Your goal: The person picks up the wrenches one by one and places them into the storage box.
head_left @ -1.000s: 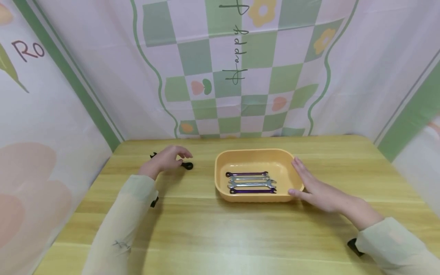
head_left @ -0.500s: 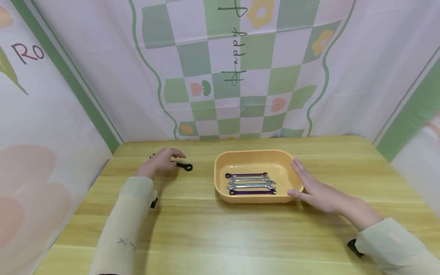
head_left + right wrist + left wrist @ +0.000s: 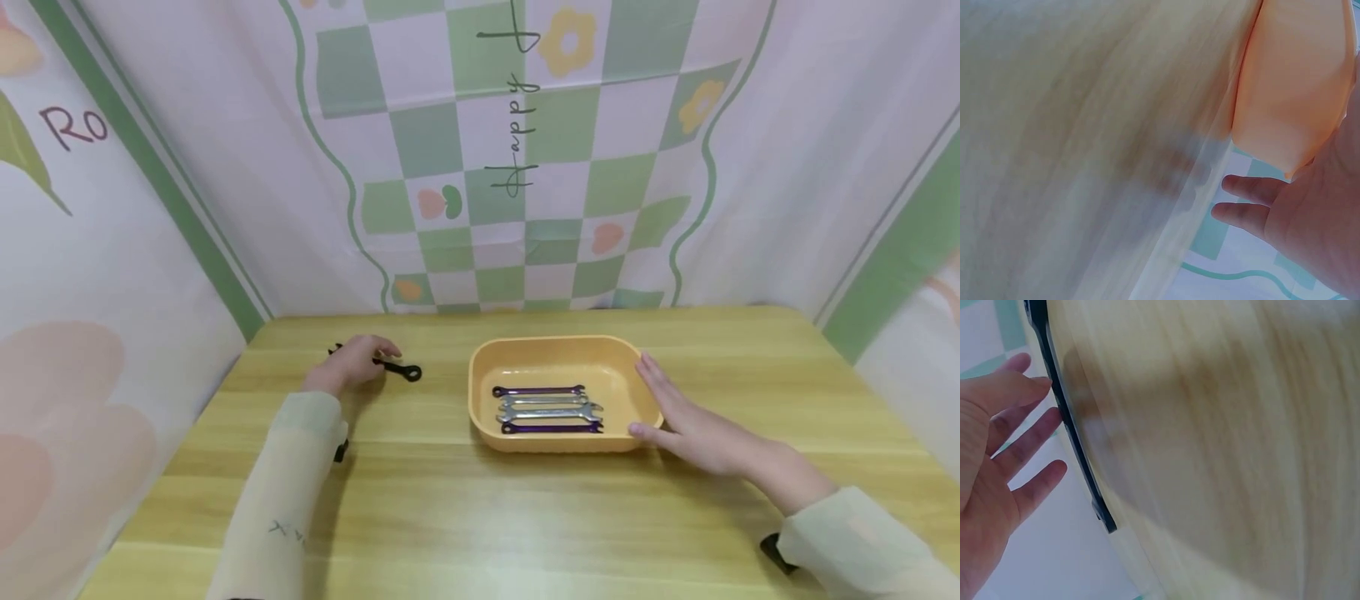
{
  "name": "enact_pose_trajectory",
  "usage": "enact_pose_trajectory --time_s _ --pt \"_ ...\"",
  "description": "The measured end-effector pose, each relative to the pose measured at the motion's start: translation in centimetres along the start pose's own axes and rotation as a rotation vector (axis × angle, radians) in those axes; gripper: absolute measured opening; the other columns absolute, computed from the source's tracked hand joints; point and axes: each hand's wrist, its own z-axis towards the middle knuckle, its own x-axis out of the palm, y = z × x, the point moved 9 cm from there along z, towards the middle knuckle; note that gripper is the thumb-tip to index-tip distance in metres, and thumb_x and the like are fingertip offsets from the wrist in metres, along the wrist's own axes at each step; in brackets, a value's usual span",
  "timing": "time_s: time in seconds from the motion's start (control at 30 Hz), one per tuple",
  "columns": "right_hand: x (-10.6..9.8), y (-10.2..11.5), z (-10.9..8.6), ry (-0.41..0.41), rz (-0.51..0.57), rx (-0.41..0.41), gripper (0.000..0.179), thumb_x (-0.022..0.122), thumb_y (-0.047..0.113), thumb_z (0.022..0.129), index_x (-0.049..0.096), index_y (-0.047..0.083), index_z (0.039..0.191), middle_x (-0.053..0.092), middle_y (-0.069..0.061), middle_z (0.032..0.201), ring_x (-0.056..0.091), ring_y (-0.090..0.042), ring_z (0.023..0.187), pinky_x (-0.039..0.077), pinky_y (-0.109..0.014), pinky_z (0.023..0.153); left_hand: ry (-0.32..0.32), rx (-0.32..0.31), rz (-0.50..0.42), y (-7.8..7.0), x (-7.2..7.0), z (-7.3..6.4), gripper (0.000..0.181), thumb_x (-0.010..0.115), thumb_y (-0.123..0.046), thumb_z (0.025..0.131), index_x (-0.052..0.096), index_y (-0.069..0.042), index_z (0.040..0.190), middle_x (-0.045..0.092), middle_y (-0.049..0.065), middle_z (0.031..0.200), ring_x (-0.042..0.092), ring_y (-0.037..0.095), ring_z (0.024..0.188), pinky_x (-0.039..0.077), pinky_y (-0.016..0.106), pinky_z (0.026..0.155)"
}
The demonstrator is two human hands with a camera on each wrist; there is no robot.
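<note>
At the left of the table my left hand is over a black combination wrench, its thumb and fingertips at the shank. In the left wrist view the thumb tip and a fingertip meet the dark shank, while the little finger stands off it. My right hand rests with straight fingers against the right end of a yellow-orange plastic basket, thumb at the front corner. The right wrist view has two extended fingers beside the basket's wall. Part of the black wrench is hidden beneath the left hand.
Inside the basket lie several wrenches side by side, silver ones between purple ones. A light wood table bears everything. Patterned cloth hangs along its back edge and sides.
My left hand has drawn slightly left along the black wrench, its fingers coming down closer to the shank and uncovering more of the ring end. The right hand and basket have stayed put.
</note>
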Motion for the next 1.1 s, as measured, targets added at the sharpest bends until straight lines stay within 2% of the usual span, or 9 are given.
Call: enact_pose_trajectory --time_s 0.2,0.53,0.77,1.1 --pt "0.2 -0.2 -0.1 -0.007 -0.016 -0.001 0.094 0.056 0.039 0.105 -0.012 0.009 0.163 -0.022 -0.012 0.167 0.008 -0.058 0.146 0.02 -0.073 0.11 -0.002 0.003 0.025 0.5 0.5 0.3 0.036 0.062 0.011 0.093 0.07 -0.001 0.126 0.066 0.018 0.128 0.058 0.039 0.122 0.047 0.053 0.104" --pt "0.2 -0.3 0.1 0.002 0.006 0.005 0.095 0.056 0.04 0.105 -0.013 0.011 0.163 -0.022 -0.011 0.167 0.004 -0.057 0.147 0.017 -0.073 0.11 -0.025 -0.008 0.037 1.1 0.4 0.6 0.021 0.068 0.001 0.096 0.074 0.001 0.116 0.072 0.015 0.113 0.064 0.034 0.111 0.05 0.049 0.099" --pt "0.2 -0.3 0.1 0.005 0.011 0.007 0.095 0.056 0.039 0.105 -0.013 0.011 0.163 -0.022 -0.011 0.167 0.003 -0.056 0.148 0.017 -0.073 0.111 -0.024 -0.039 0.042 1.5 0.5 0.8 0.018 0.067 -0.002 0.097 0.075 -0.001 0.114 0.071 0.012 0.108 0.065 0.031 0.107 0.051 0.048 0.097" --pt "0.2 -0.5 0.1 0.012 0.009 0.014 0.094 0.055 0.039 0.106 -0.014 0.012 0.163 -0.023 -0.01 0.167 0.003 -0.056 0.148 0.016 -0.074 0.11 -0.02 -0.035 0.033 1.4 0.6 0.7 0.018 0.067 -0.004 0.098 0.073 0.0 0.114 0.069 0.014 0.109 0.063 0.031 0.107 0.051 0.048 0.097"
